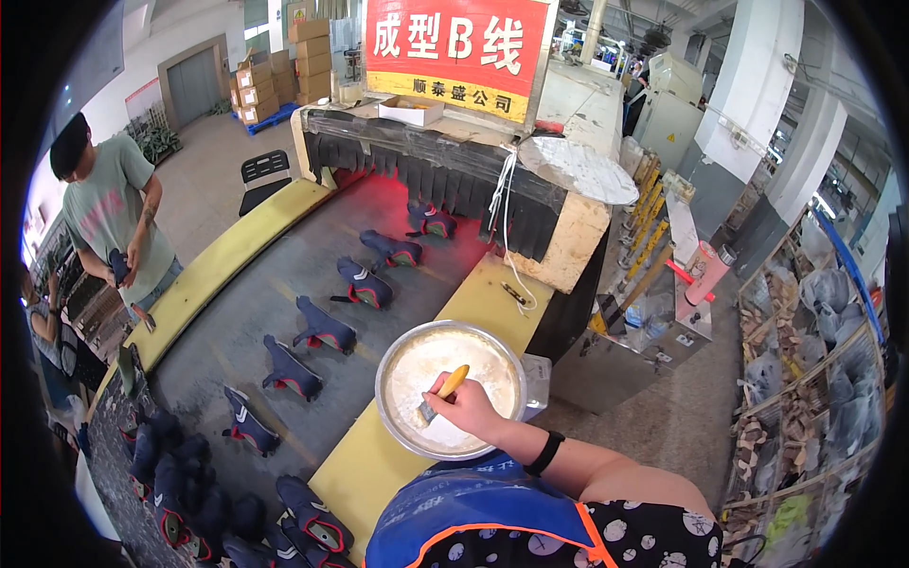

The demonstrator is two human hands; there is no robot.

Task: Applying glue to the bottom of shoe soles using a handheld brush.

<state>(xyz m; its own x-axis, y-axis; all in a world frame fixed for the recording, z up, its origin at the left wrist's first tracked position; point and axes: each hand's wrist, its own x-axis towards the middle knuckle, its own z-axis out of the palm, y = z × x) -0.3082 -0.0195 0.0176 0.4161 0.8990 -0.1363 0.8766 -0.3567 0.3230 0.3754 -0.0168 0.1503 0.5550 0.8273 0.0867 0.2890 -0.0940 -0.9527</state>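
The right hand (464, 409) is clamped on the yellow handle of a flat brush (455, 380), its bristles down at the pale, whitish contents of a round metal basin (382, 393). The hand and brush are over the inside of the basin. The basin sits on a yellow ledge (356, 456), with a small clear container (537, 381) just beside its right side. Left of the basin runs a dull grey belt (227, 327), stained in places, bearing a spaced line of navy shoe uppers (324, 327) edged in red; a dark heap (185, 473) of more lies to the basin's lower left. Beyond the basin, a black strip curtain (436, 170) hangs over a red-glowing opening, below a red-and-yellow sign (454, 57). Far left of the basin stands a co-worker (118, 194); stacked cartons (312, 57) are well beyond it, and loaded racks (805, 360) are well to its right.
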